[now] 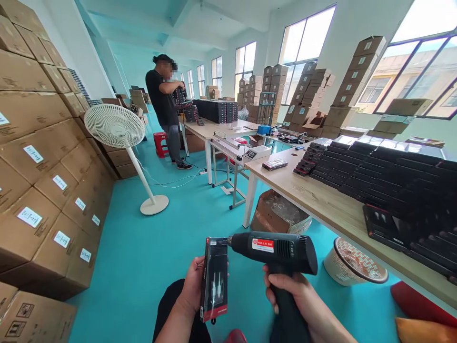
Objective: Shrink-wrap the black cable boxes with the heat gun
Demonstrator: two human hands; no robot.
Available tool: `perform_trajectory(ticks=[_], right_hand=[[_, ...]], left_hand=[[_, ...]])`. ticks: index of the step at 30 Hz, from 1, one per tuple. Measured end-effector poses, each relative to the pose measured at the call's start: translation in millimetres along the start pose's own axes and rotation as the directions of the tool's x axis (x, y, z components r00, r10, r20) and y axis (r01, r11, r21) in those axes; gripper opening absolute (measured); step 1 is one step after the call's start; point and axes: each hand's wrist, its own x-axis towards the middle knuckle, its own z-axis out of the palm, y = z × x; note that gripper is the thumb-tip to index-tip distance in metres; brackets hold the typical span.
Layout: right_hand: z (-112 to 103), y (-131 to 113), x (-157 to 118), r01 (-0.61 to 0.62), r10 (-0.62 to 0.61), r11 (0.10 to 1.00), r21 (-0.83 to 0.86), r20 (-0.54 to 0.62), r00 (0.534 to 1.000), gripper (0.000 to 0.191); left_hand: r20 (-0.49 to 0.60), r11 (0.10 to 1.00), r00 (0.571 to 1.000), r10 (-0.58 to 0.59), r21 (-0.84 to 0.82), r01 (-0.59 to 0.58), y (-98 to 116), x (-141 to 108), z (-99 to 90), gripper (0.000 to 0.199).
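My left hand (194, 281) is closed around a slim black cable box (216, 281) with a red lower band, held upright. Pale cable plugs are pictured or visible on its front. My right hand (287, 288) grips the handle of a black heat gun (278, 250) carrying a red and white label. The gun's nozzle points left and sits at the upper right edge of the box; whether it touches the box I cannot tell.
A wooden table (321, 200) on the right bears stacked black boxes (367, 166). Beneath stand an open carton (278, 212) and a bin (352, 267). A fan (124, 152) and piled cartons (43, 162) line the left. A co-worker (164, 100) stands at a farther table.
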Motion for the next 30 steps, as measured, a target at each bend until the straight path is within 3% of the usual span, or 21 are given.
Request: perform_trajectory(ticks=[4,9,13,18,20,23,25,27,30], right_hand=[[5.5,-6.8,2.8,-0.014,0.008,0.998,0.063,0.093,0.996,0.04],[11.4,-13.7,-0.3,0.001,-0.001,1.0,-0.007,-0.005,1.0,0.04],[10.4,-13.7,1.1,-0.043,0.047,0.998,-0.049,0.082,0.996,0.04],[4.6,-19.7,4.1,-0.007,0.002,0.994,-0.109,-0.046,0.999,0.037],[5.2,-24.5,-4.8,-0.043,0.058,0.977,-0.209,0.064,0.996,0.031],[8.4,-30.8,-22.3,-0.025,0.201,0.865,-0.502,0.299,0.933,0.012],[10.0,-32.1,-25.6,0.02,0.242,0.8,-0.599,0.353,0.904,0.009],[11.0,-30.8,-18.8,0.011,0.193,0.83,-0.557,0.305,0.933,0.008],[13.2,-29.3,-3.4,0.031,0.031,0.91,-0.412,0.143,0.989,0.024]], left_hand=[[0.052,0.994,0.999,0.016,0.105,-0.021,-0.6,-0.6,-1.6,0.031],[0.026,0.996,1.0,-0.009,0.093,0.007,-5.4,1.3,-10.2,0.025],[0.009,0.995,0.997,0.076,0.067,-0.076,-6.6,1.1,-12.6,0.018],[0.019,0.998,0.999,-0.05,0.034,0.049,-0.4,0.2,-3.0,0.03],[-0.017,1.0,1.0,-0.025,-0.005,0.025,0.7,0.9,-1.1,0.027],[-0.054,0.994,0.994,0.098,-0.034,-0.099,0.1,2.5,-2.9,0.014],[-0.049,0.991,0.991,0.124,-0.043,-0.126,-0.1,3.0,-5.1,0.014],[-0.039,0.997,0.997,0.069,-0.042,-0.07,1.1,2.5,-6.4,0.017],[-0.013,1.0,1.0,-0.013,-0.014,0.013,4.9,0.1,-6.0,0.031]])
